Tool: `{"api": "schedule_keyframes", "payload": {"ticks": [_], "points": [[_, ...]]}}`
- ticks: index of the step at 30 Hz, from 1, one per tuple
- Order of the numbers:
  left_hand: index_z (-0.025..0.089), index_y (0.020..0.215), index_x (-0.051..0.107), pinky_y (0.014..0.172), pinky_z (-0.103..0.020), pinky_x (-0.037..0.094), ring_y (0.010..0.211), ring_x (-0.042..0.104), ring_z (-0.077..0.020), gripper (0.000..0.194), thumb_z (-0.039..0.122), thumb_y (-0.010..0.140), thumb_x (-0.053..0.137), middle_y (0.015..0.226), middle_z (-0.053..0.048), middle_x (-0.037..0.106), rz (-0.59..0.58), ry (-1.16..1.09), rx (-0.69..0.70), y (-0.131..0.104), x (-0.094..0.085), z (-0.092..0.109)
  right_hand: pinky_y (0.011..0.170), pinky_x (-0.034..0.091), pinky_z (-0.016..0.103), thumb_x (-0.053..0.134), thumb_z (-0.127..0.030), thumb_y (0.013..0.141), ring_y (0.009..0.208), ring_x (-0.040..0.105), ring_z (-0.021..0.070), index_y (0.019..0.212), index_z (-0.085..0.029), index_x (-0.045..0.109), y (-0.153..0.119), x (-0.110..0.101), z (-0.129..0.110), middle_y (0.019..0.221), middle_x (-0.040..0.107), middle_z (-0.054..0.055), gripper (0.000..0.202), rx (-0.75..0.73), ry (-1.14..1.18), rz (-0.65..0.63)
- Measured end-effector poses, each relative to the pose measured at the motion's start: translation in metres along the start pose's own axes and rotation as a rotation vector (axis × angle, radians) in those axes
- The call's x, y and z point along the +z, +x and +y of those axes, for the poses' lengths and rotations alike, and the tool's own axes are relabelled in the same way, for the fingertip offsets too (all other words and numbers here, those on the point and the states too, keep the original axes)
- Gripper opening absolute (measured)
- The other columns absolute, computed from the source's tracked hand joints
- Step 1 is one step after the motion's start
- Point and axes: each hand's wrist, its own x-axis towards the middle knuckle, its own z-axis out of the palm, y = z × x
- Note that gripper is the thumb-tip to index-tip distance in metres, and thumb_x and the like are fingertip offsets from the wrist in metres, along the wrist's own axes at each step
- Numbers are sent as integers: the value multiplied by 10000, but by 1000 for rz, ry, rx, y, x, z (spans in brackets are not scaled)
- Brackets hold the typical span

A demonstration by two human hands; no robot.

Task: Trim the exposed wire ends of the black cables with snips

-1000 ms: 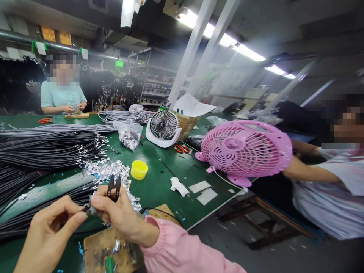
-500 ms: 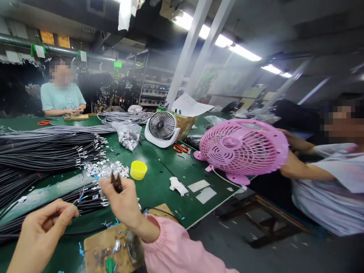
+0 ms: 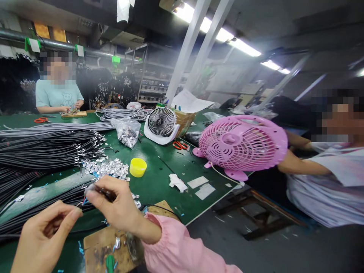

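My left hand (image 3: 45,233) is closed in a pinch on the end of a cable, low on the left. Thin coloured wires (image 3: 84,200), red, blue and pale, stick out past its fingertips. Just to the right, my right hand (image 3: 121,204) has its thumb and fingers pressed together at those wires. A dark tweezer-like tool (image 3: 107,194) lies inside this hand, mostly covered by the fingers. Behind both hands run bundles of black cables (image 3: 42,151) with stripped ends, beside a pile of foil scraps (image 3: 109,168).
A worn wooden block (image 3: 98,248) sits below my right hand. Beyond are a yellow cup (image 3: 138,167), a small white fan (image 3: 161,125), orange-handled scissors (image 3: 181,145) and a big pink fan (image 3: 241,144). One person (image 3: 59,94) sits across the table, another person (image 3: 321,178) at right.
My right hand has moved left and down to the wires by my left hand. The dark tool's points, upright before, are now turned down into the hand. The view has shifted slightly.
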Motion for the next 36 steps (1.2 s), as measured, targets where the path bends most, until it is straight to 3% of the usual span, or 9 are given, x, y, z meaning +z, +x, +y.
{"api": "schedule_keyframes", "payload": {"ticks": [3,8,15,19,23,25,28,31,36], "points": [[232,684,774,449,-203,498,517,634,-169,538,765,709,703,554,0,670,-48,-67,4,5,0,9,524,472,215,752,-299,877,535,550,105,724,-172,726,-4,1,3,644,649,-5,201,-69,-38,6],[255,693,773,404,-196,475,497,650,-173,506,758,650,737,584,2,706,-88,-126,-87,9,7,8,501,433,223,547,-261,1027,545,567,107,795,-166,705,-12,1,17,680,639,21,296,-529,-360,13],[215,720,780,428,-211,489,530,643,-189,542,749,717,685,571,-33,699,-438,-183,-211,12,7,4,412,299,250,565,-209,976,480,465,98,720,-158,614,-12,-6,20,634,551,3,266,-728,-664,-202],[218,616,746,454,-226,514,486,616,-174,464,680,657,776,492,-15,651,-400,-223,-206,22,-5,13,383,300,263,675,-113,881,431,450,102,640,-178,597,-16,-8,13,545,536,-17,262,-661,-636,-323],[232,500,670,422,-203,481,454,562,-131,411,565,699,804,502,13,604,-350,-198,-19,25,-16,22,495,453,245,667,-211,915,551,576,130,720,-202,673,-16,-3,4,661,648,17,195,-371,-218,-68],[249,512,678,426,-210,478,471,559,-134,336,488,699,822,527,19,616,-229,-193,118,20,-15,27,551,490,245,730,-283,862,600,598,135,759,-201,700,-11,0,-3,699,659,10,135,-134,-20,-11],[285,618,729,514,-247,511,557,591,-165,169,395,722,804,590,22,665,24,-146,262,8,-10,33,522,430,234,762,-219,783,560,521,117,672,-193,660,-4,0,-12,619,567,-33,153,114,78,-120],[293,655,732,613,-250,540,604,615,-165,144,361,779,755,643,26,691,85,-63,305,2,-6,29,541,415,241,689,-183,842,563,478,116,624,-191,609,-3,-3,-12,605,515,-30,233,-11,49,-163],[284,686,781,412,-193,474,426,591,-134,234,490,796,760,534,39,659,-210,-110,231,13,-15,13,663,507,256,626,-259,946,684,584,142,802,-193,676,-10,-5,2,769,643,26,165,-243,-22,-113]]}}
